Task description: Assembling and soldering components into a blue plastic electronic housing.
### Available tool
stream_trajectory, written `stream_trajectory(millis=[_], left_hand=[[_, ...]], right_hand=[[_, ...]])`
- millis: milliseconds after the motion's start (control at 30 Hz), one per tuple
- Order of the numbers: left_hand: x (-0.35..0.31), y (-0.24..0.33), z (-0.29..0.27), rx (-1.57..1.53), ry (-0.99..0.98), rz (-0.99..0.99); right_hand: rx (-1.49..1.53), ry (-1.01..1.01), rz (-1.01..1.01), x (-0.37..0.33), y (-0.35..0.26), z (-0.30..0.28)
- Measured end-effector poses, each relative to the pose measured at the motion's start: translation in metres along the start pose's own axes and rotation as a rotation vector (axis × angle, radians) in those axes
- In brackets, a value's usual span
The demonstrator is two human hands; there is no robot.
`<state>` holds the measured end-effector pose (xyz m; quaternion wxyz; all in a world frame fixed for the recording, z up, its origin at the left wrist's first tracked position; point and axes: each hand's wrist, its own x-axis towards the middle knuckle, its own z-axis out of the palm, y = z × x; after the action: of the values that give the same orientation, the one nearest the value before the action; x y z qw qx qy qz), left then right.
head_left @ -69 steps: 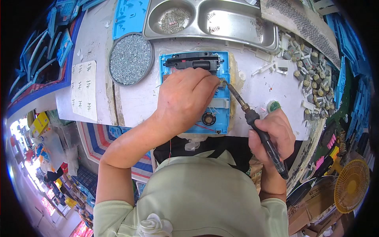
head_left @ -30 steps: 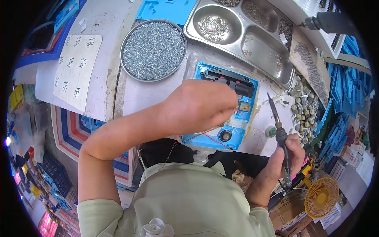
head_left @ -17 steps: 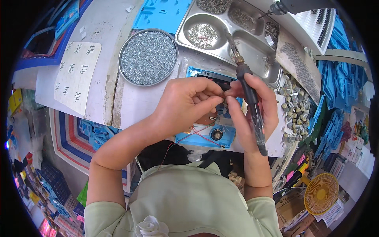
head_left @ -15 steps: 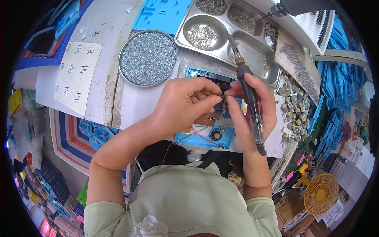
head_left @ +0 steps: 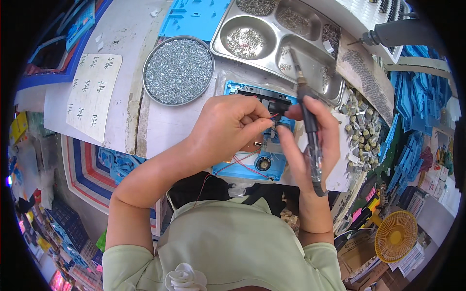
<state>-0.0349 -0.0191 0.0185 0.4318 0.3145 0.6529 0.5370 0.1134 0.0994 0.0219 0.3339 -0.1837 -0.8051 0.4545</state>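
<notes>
Leftmost first, with the blue case as my landmark: a striped bag sits lower and well left of it. A paper sheet with handwritten marks lies left of the case, on the same white table. Closer in, a round dish full of screws, up and left of the case; a blue panel beyond the dish.

Case itself lies on the table in front of the wearer's body, partly covered from my view. Left hand comes over it from the left, thumb and forefinger pinched together on a thin wire. Below that, loose red wires cross the case beside a round speaker. Metal tray of small parts stands just beyond the case.

Right hand, at the case's right side, is closed round a soldering iron, tip pointing up and away; its thumb and forefinger ends are apart, near the wire, somewhat blurred. Right of the case, I log a heap of small metal parts; lower and farther right, a yellow fan.
</notes>
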Motion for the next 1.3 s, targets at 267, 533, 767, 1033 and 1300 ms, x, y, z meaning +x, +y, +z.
stream_trajectory(millis=[267, 533, 767, 1033, 1300], left_hand=[[0.0, -0.014, -0.002, 0.281, 0.04, 0.275], [-0.002, -0.003, -0.008, 0.029, -0.012, -0.014], [-0.002, -0.013, -0.008, 0.307, 0.021, 0.289], [-0.001, -0.016, 0.003, 0.418, 0.162, 0.373], [0.001, -0.02, 0.007, 0.492, 0.236, 0.428]], right_hand=[[-0.021, -0.003, 0.008, 0.0, 0.006, 0.012], [0.026, 0.056, 0.0, -0.005, 0.013, 0.018], [-0.094, 0.052, -0.123, -0.011, 0.017, 0.018], [-0.146, -0.016, -0.227, -0.032, -0.004, -0.058], [-0.198, -0.186, -0.219, -0.037, -0.007, -0.053]])
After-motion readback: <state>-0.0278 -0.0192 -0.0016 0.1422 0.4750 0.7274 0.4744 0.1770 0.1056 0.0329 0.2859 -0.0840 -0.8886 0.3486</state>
